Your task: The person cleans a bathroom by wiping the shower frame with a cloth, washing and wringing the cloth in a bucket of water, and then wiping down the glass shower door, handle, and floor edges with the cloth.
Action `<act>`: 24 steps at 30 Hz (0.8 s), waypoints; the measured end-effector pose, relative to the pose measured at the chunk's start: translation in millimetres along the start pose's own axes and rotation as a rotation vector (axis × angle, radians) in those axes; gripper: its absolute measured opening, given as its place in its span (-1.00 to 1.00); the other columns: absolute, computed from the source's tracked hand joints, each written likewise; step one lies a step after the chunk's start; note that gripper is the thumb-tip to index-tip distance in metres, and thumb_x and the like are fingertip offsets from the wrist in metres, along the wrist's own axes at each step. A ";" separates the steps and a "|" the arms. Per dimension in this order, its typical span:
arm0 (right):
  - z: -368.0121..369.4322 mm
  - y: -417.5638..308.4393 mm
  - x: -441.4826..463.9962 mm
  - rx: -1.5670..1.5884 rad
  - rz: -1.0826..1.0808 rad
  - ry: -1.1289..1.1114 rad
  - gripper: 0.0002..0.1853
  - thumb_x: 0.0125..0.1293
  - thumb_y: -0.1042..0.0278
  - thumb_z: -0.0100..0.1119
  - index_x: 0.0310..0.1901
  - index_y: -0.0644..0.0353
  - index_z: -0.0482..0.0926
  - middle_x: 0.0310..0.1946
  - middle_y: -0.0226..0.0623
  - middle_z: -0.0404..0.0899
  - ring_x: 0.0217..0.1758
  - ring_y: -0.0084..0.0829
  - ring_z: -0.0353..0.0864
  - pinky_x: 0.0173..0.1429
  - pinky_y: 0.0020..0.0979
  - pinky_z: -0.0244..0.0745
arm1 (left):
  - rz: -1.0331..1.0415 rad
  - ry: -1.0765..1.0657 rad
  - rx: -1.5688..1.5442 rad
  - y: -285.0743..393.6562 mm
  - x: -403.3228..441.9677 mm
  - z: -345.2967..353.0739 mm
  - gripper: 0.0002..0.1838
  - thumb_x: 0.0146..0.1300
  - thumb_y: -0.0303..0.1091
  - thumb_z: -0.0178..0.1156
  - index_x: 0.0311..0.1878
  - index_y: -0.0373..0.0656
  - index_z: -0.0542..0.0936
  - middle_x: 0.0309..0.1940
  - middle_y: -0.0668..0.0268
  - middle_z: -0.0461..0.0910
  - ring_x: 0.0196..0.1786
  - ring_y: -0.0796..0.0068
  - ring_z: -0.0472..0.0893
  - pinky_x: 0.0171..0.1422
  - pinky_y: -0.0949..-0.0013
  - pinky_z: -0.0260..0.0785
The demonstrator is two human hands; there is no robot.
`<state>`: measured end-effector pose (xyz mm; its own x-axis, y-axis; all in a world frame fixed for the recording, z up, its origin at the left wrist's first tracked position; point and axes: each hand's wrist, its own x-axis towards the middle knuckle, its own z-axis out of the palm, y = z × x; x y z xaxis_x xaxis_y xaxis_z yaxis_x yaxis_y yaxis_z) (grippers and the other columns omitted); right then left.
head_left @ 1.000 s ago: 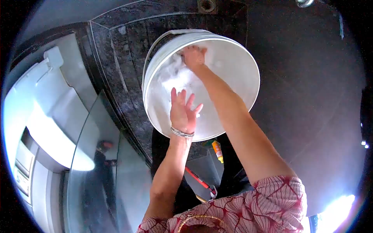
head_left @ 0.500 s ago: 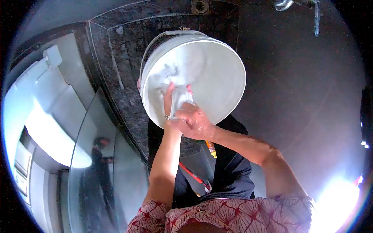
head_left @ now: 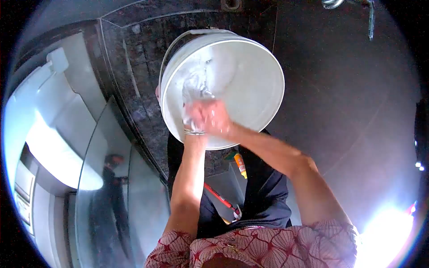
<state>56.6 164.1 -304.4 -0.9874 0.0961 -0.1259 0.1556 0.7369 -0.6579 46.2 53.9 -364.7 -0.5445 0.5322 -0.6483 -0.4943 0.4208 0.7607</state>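
A white bucket is tilted with its wide mouth toward me, its handle at the upper left. Suds and water show on its inner wall. My right hand is blurred, wet, and lies over my left hand at the bucket's lower left mouth. The left hand, with metal bangles at its wrist, is mostly hidden beneath it. Whether either holds anything is smeared by motion.
A yellow-orange tube and a red-handled tool are below the bucket. Glass panels and a white fixture stand at the left. A metal tap is at the upper right.
My right hand came out of the bucket's upper part down onto my left hand, and both have since moved slightly up. A whitish, wet-looking mass visible between them half a second ago is now blurred.
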 end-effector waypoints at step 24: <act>-35.3 33.8 -15.7 0.510 0.368 -0.320 -0.76 -0.12 0.51 0.07 -0.31 0.16 0.47 -0.36 -0.08 0.46 -0.16 -0.04 0.39 -0.03 -0.18 0.30 | -0.708 -0.045 -1.507 49.9 4.4 14.6 -0.37 0.20 0.03 -0.01 0.18 -0.22 0.14 0.00 -0.03 0.28 0.03 -0.01 0.36 0.16 -0.08 0.19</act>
<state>76.3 211.1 -298.5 -0.8230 0.0200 -0.5677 0.5495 0.2812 -0.7867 29.0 88.1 -329.1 0.0629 0.5887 -0.8059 -0.8002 -0.4528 -0.3932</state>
